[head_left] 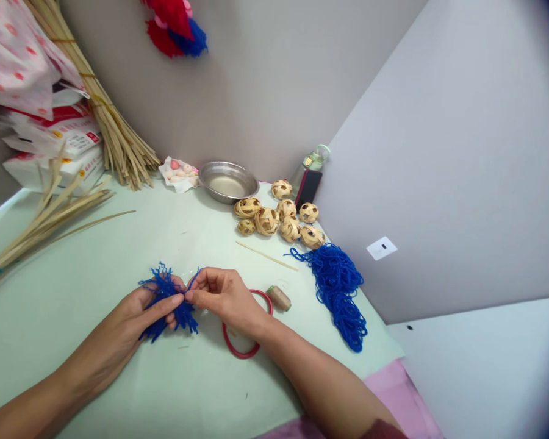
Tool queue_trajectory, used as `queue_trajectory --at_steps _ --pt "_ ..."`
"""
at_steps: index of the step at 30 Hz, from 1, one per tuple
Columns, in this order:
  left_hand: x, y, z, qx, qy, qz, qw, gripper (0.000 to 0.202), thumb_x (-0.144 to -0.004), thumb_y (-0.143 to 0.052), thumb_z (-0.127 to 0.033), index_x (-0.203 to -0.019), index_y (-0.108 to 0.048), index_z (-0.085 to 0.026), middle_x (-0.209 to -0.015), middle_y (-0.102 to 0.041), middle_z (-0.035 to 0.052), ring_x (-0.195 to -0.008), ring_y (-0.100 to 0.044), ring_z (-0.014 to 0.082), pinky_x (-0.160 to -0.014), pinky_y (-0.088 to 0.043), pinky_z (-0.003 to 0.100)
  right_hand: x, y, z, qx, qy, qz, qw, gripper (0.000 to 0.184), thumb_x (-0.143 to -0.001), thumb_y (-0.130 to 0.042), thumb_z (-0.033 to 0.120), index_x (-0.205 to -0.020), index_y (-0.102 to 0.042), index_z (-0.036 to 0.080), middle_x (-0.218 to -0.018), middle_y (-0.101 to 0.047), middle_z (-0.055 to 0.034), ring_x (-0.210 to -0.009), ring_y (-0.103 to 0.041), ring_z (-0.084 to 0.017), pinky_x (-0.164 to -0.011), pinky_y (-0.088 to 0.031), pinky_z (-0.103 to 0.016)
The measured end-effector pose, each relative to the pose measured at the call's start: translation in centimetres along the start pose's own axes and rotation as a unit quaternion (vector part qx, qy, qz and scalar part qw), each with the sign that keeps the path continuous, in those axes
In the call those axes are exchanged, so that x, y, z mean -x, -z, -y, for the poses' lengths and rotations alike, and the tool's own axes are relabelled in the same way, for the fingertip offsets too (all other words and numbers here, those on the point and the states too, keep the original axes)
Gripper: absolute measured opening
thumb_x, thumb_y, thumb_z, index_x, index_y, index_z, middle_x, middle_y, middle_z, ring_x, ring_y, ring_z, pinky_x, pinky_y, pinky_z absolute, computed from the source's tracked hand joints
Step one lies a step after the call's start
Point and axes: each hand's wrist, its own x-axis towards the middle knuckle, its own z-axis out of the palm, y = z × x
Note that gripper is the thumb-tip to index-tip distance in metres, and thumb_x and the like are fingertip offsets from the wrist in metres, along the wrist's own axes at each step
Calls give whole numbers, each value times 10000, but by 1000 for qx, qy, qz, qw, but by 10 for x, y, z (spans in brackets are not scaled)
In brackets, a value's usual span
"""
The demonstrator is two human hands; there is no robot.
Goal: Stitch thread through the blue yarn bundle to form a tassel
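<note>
A bundle of short blue yarn strands (167, 302) lies gripped in my left hand (144, 311), whose thumb and fingers are closed across its middle. My right hand (219, 296) pinches a blue strand at the bundle's middle, fingertips touching the left thumb. Both hands rest low over the pale green table (73, 317). Under my right wrist lies a red ring (240, 350). A small spool of tan thread (279, 297) lies just right of it.
A loose heap of blue yarn (341, 292) lies to the right near the table edge. Several woven bamboo balls (281, 219) and a metal bowl (229, 181) sit at the back. Bamboo strips (41, 216) lie at the left, a thin stick (265, 255) mid-table.
</note>
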Motion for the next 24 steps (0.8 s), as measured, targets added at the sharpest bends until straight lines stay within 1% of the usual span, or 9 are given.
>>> queue_trajectory --at_steps 2,4,6,11,16,19,21,22,24 --pt "0 0 1 1 8 0 1000 525 -606 -962 -696 -888 -843 -270 -651 -698 -1 -660 -609 211 -590 -491 290 1 0 0 9 -1 1 1000 497 -664 -998 526 -780 -650 190 -669 -601 58 -635 -460 -98 -644 -380 -264" --pt "0 1 3 9 15 6 1000 516 -610 -965 -695 -858 -839 -260 -672 -696 1 -666 -604 202 -595 -492 280 1 -1 0 19 -2 2 1000 481 -677 -989 510 -775 -644 190 -668 -594 60 -635 -456 -97 -637 -369 -262" --pt "-1 2 4 27 22 7 999 509 -607 -982 -679 -845 -846 -250 -721 -708 7 -688 -604 198 -614 -515 277 2 -1 0 27 -3 3 1000 459 -690 -980 485 -768 -638 189 -659 -576 64 -635 -445 -96 -630 -353 -261" --pt "-4 5 6 83 29 14 996 496 -618 -1022 -613 -922 -884 -246 -857 -754 33 -758 -613 198 -665 -565 266 2 0 -3 32 -8 8 999 421 -709 -960 460 -819 -658 187 -653 -556 73 -639 -427 -97 -635 -333 -266" --pt "-6 11 12 104 26 38 994 395 -741 -976 -578 -944 -877 -254 -830 -730 25 -724 -595 183 -629 -557 247 1 1 -6 29 -11 6 999 436 -713 -951 480 -862 -662 189 -678 -570 61 -659 -440 -108 -652 -337 -275" --pt "-6 12 12 114 21 45 992 364 -766 -958 -585 -907 -865 -262 -799 -725 24 -726 -609 194 -619 -556 248 2 1 -7 31 3 4 999 371 -746 -918 429 -841 -646 194 -705 -573 54 -672 -448 -110 -664 -352 -275" --pt "-6 11 10 112 15 49 992 337 -779 -950 -581 -833 -849 -264 -882 -785 53 -831 -673 230 -708 -592 265 2 2 -7 35 12 11 999 303 -768 -881 377 -822 -645 194 -710 -580 49 -672 -465 -111 -672 -371 -275" --pt "-5 10 8 110 9 51 993 328 -786 -946 -576 -800 -838 -266 -968 -821 69 -925 -704 255 -788 -608 278 2 2 -7 35 13 16 999 284 -768 -874 361 -816 -649 194 -709 -586 46 -671 -474 -113 -672 -377 -275" --pt "-4 8 5 106 -4 50 993 321 -790 -942 -575 -785 -824 -276 -1127 -849 77 -1085 -717 288 -916 -606 300 2 2 -7 28 13 19 999 288 -754 -893 355 -807 -660 192 -709 -604 42 -668 -485 -114 -669 -383 -272"
